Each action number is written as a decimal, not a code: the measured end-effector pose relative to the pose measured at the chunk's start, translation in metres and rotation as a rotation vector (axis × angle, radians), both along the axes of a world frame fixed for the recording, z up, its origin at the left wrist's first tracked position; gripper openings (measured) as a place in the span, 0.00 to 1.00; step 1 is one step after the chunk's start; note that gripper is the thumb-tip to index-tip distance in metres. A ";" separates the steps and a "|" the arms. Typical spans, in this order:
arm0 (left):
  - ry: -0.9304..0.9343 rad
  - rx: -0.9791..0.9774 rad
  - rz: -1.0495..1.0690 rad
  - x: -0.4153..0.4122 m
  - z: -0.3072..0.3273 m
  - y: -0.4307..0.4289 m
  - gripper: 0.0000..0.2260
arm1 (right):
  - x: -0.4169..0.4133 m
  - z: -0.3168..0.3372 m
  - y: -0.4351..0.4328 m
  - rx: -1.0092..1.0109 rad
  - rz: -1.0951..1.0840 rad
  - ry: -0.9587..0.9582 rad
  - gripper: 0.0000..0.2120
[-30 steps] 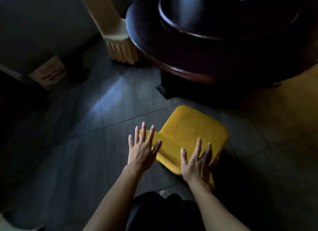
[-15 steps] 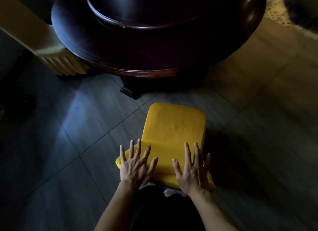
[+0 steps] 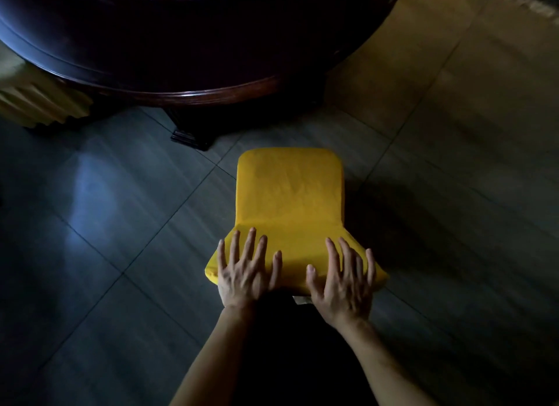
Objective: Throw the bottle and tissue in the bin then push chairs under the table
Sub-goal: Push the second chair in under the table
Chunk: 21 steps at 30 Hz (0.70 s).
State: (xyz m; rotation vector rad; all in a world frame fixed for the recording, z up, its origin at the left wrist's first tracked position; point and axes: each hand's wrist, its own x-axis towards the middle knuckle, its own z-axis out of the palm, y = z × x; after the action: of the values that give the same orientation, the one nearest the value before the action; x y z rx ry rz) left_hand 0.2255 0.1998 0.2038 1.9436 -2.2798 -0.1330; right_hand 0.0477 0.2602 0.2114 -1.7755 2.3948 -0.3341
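Note:
A yellow chair (image 3: pixel 289 203) stands on the dark tiled floor, its seat facing the round dark wooden table (image 3: pixel 181 61), with a gap of floor between them. My left hand (image 3: pixel 245 269) lies flat with spread fingers on the left side of the chair's backrest top. My right hand (image 3: pixel 341 278) lies flat on the right side of the same backrest. Neither hand curls round anything. No bottle, tissue or bin is in view.
A second, cream-coloured chair (image 3: pixel 36 103) sits at the far left, tucked partly under the table edge. The table's dark pedestal foot (image 3: pixel 189 138) stands ahead of the yellow chair. A lighter floor area (image 3: pixel 453 88) spreads to the right.
The view has swung so the yellow chair now faces the table squarely. Both hands came down from hovering above the backrest to lying flat on it.

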 end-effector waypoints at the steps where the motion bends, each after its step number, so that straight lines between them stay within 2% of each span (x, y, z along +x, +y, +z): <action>1: 0.014 -0.032 0.000 -0.001 0.000 0.000 0.24 | 0.000 0.000 -0.001 -0.006 -0.023 -0.006 0.30; 12: 0.084 -0.103 0.019 -0.002 -0.005 -0.003 0.23 | -0.003 0.005 -0.015 0.043 -0.004 0.014 0.30; 21: 0.137 -0.159 0.081 -0.027 -0.010 -0.052 0.20 | -0.027 0.003 -0.070 -0.007 0.042 0.012 0.30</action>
State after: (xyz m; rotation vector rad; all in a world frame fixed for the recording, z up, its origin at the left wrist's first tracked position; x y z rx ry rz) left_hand 0.1987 0.1477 0.1942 1.8816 -2.0560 -0.0706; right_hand 0.0211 0.1900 0.2145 -1.8334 2.3636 -0.3280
